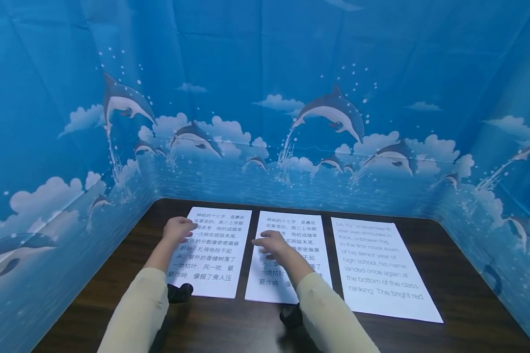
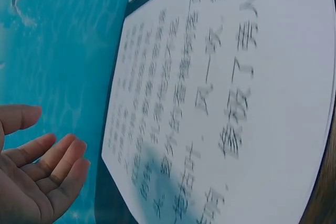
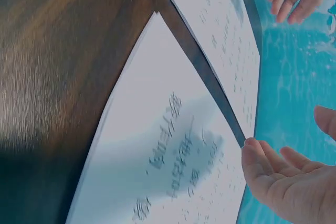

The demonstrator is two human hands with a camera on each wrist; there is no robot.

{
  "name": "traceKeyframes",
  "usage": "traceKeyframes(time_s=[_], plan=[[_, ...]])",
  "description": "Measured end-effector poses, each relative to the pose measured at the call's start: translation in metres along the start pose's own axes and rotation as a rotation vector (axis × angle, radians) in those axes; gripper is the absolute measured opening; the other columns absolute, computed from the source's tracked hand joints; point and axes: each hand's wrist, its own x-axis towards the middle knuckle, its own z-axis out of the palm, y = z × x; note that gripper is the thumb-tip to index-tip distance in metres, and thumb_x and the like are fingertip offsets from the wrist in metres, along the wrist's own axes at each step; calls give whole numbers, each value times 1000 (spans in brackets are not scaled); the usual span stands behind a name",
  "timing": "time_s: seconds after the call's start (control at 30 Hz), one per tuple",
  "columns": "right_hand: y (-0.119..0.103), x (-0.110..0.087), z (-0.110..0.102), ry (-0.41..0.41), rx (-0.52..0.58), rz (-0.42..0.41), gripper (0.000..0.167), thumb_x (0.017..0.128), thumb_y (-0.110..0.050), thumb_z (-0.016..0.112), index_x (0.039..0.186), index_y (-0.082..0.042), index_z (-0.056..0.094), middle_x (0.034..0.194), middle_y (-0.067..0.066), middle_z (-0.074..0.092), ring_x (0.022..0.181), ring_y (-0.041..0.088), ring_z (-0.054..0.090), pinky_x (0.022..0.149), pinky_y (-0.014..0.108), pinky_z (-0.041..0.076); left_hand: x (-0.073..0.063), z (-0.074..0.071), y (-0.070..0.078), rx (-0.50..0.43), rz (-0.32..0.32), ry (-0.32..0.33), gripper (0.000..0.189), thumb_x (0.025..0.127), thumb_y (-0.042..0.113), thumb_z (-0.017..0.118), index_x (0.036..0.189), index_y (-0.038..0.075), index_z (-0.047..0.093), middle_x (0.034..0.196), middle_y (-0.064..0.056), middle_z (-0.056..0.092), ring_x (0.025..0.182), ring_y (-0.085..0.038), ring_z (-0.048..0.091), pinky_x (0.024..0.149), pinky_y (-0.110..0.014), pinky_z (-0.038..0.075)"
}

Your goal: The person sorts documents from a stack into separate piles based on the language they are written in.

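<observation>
My left hand (image 1: 179, 229) hovers over the left edge of the left sheet of paper (image 1: 216, 260), which carries printed Chinese text. In the left wrist view its fingers (image 2: 65, 163) are loosely bent with nothing between them and the thumb. Over the middle sheet of paper (image 1: 291, 223), also printed in Chinese, hangs my right hand (image 1: 275, 245), its fingers pointing left. The right wrist view shows these fingers (image 3: 262, 169) relaxed and holding nothing. Both hands cast soft shadows on the sheets.
A third sheet (image 1: 380, 264), printed in English, lies at the right on the dark wooden table (image 1: 461, 299). Blue curtains (image 1: 256, 59) with dolphins and clouds rise along the table's back and sides. Black bands (image 1: 179, 293) sit under both wrists.
</observation>
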Motion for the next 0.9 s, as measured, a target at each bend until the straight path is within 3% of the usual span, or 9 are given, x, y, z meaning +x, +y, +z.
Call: traceKeyframes(time_s=[0.13, 0.27, 0.33, 0.4, 0.57, 0.8, 0.9], plan=[[-1, 0, -13, 35, 6, -1, 55, 78, -21, 60, 123, 3, 41, 115, 20, 46, 99, 34, 49, 82, 46, 39, -8, 8, 19, -13, 15, -62, 51, 79, 43, 56, 113, 6, 48, 106, -13, 49, 86, -26, 55, 61, -34, 47], [-1, 1, -26, 75, 8, -2, 54, 79, -20, 60, 123, 4, 40, 115, 20, 47, 100, 35, 49, 82, 45, 40, -46, 4, 60, -71, 3, -144, 50, 79, 36, 59, 114, 2, 48, 109, -17, 48, 90, -29, 54, 54, -30, 47], [0, 1, -33, 82, 12, 0, 54, 79, -20, 59, 124, 4, 40, 115, 19, 47, 100, 35, 48, 82, 44, 40, -69, 0, 81, -101, 15, -174, 48, 79, 30, 60, 113, -1, 48, 108, -19, 48, 90, -30, 55, 55, -32, 48], [1, 1, -39, 81, 18, 1, 55, 79, -20, 59, 124, 4, 39, 116, 20, 46, 101, 35, 48, 82, 45, 39, -89, -2, 98, -124, 30, -202, 47, 80, 26, 60, 113, -4, 47, 108, -21, 47, 91, -32, 54, 65, -36, 48], [1, -4, -57, 121, 6, 1, 56, 79, -21, 59, 124, 5, 38, 118, 20, 44, 101, 35, 47, 84, 45, 38, -117, 3, 122, -148, 53, -259, 42, 82, 21, 57, 113, -5, 46, 109, -22, 47, 93, -32, 53, 73, -37, 46], [6, -9, -81, 190, -12, 22, 55, 80, -22, 58, 124, 5, 38, 118, 22, 44, 100, 35, 48, 84, 45, 38, -123, 27, 131, -114, 37, -292, 42, 80, 22, 60, 112, -2, 49, 108, -20, 49, 91, -30, 55, 72, -35, 47], [16, 0, -92, 229, -26, 39, 56, 80, -23, 57, 125, 5, 37, 120, 22, 43, 101, 36, 47, 85, 48, 36, -126, 36, 135, -110, 41, -304, 43, 78, 22, 61, 112, -3, 49, 108, -20, 49, 88, -29, 56, 68, -33, 48]])
